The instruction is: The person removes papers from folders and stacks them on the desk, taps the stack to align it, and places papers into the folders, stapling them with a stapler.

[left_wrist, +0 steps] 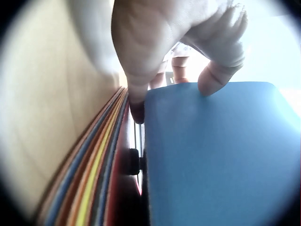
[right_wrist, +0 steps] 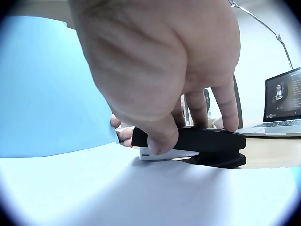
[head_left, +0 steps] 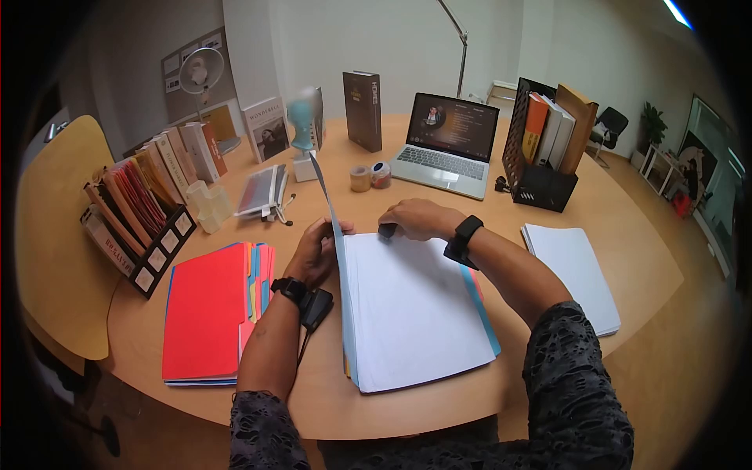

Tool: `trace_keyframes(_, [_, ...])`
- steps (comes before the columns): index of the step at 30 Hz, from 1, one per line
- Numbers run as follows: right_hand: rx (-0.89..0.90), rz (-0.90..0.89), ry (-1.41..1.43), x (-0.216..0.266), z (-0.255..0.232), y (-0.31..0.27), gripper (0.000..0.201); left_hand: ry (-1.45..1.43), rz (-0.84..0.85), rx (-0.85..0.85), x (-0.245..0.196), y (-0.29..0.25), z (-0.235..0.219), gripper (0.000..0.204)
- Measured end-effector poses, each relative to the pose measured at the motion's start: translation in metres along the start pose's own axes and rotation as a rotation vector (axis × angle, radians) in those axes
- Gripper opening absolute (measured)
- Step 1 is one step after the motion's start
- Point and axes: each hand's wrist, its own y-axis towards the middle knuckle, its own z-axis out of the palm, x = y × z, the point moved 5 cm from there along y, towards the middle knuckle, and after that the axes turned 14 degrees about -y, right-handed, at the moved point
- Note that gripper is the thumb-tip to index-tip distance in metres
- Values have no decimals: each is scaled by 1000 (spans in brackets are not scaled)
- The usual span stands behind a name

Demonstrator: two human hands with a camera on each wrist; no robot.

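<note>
A blue folder lies spread on the desk, a stack of white paper inside it. Its blue cover stands upright on the left side. My left hand holds this cover near its far end, thumb on one face and fingers at the edge. At the far edge of the paper, my right hand grips a black stapler, with the thumb on the near side and fingers over the top. The stapler's pale inner part shows under its black top in the right wrist view. More coloured folders are layered underneath the blue one.
Red folders with coloured tabs lie left, white paper right. A laptop, tape rolls, a zip pouch and a dark upright book stand farther back. File racks and books flank the desk.
</note>
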Motion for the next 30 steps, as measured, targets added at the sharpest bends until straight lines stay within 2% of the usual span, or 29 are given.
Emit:
trace_keyframes(3, [-21,9,-90,6,11,0,23,10,-6,-10,1,-2,1,27])
trace_keyframes(5, [-205,-38,-159,6,22,1,24,25,34,-35,-4,-10,11,28])
trace_keyframes(9, [-166,-53,-165,5,9,-1,25,-9,-10,76,10,20,-23,28])
trace_keyframes(11, [-155,2,-145,6,16,-2,26,-15,-32,109,18,23,-32,28])
trace_keyframes(12, [-151,-1,-136,8,20,-3,26,-16,-37,101,14,11,-18,28])
trace_keyframes(14, [-252,-12,-175,11,21,-10,29,48,30,-89,-9,-20,25,28])
trace_keyframes(18, [-181,-13,-151,1,4,-7,26,-97,-5,47,-4,-8,17,25])
trace_keyframes(21, [-171,49,-143,-15,-1,-10,21,-108,35,-14,-6,-12,12,17])
trace_keyframes(23, [-161,187,-154,-36,-2,-14,18,-154,25,-5,-9,-9,8,16])
trace_keyframes(25, [-161,255,-178,-58,10,-17,19,-203,14,8,-4,-2,3,16])
trace_keyframes(27, [-125,459,-219,-86,24,-20,21,-174,73,18,-1,2,-2,16])
trace_keyframes(30, [-113,527,-134,-106,39,-23,25,-136,19,-7,-1,3,-12,17])
